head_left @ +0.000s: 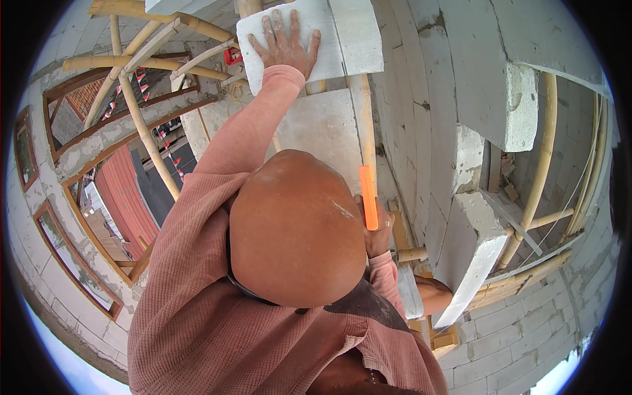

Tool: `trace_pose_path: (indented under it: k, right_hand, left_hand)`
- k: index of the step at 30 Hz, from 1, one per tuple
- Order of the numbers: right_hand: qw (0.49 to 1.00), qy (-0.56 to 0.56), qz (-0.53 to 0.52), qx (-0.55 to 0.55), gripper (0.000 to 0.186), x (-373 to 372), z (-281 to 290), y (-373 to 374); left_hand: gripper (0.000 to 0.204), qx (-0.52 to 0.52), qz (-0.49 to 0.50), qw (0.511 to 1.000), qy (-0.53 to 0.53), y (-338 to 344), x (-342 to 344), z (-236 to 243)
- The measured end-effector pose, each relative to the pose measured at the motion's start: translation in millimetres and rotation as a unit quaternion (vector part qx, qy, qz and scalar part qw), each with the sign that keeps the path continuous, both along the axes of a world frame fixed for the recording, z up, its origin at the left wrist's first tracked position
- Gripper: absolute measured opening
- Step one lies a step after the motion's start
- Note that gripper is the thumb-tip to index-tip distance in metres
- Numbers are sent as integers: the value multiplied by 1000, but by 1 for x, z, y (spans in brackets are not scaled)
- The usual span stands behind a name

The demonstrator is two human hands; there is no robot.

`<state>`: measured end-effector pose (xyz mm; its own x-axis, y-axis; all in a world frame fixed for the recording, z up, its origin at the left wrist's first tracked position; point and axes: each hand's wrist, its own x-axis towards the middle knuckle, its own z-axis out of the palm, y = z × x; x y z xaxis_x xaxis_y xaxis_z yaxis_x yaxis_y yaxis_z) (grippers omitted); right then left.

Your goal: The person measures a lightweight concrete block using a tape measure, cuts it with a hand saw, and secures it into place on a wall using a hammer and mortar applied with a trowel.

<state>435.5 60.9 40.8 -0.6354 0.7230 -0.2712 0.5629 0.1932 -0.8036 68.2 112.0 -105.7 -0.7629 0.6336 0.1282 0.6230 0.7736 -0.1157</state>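
My left hand (284,45) lies flat, fingers spread, on a white lightweight block (326,46) at the top middle; a dark line crosses the block near its right part. My right hand (374,234), partly behind the bare head in the middle of the view, grips a long orange tool (367,194) held upright in the picture; its far end and any blade are hard to make out. Below the block are a pale flat slab (319,122) and a bamboo pole (366,118).
Bamboo scaffold poles (135,112) cross at the left before window openings (85,260), with red roofing (131,197) beyond. Grey block walls rise at the right, with jutting blocks (471,260), more poles (541,164) and a wire. A small red object (232,56) sits left of the block.
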Motion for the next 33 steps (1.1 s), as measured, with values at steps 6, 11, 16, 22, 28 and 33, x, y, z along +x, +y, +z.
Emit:
trace_pose_path:
  k: [6, 11, 16, 22, 28, 33]
  right_hand:
    - [996, -47, 14, -78, 16, -49, -1, 43]
    - [995, -26, -87, -38, 13, 28, 19, -24]
    - [999, 6, -27, -18, 23, -58, -12, 30]
    - [998, -48, -12, -30, 14, 38, 5, -49]
    - [997, -49, -23, -63, 20, -23, -28, 5]
    - [995, 38, -48, -85, 16, -32, -25, 8]
  left_hand:
    - [73, 9, -10, 1000, -7, -8, 4, -9]
    - [73, -3, -15, 1000, -7, -2, -1, 2]
    - [73, 62, -38, 997, -35, 1, 4, -7]
    - [73, 57, -35, 998, -19, -6, -7, -6]
    - [73, 5, -35, 999, -3, -2, 3, -2]
    - [73, -4, -27, 1000, -14, -17, 11, 1]
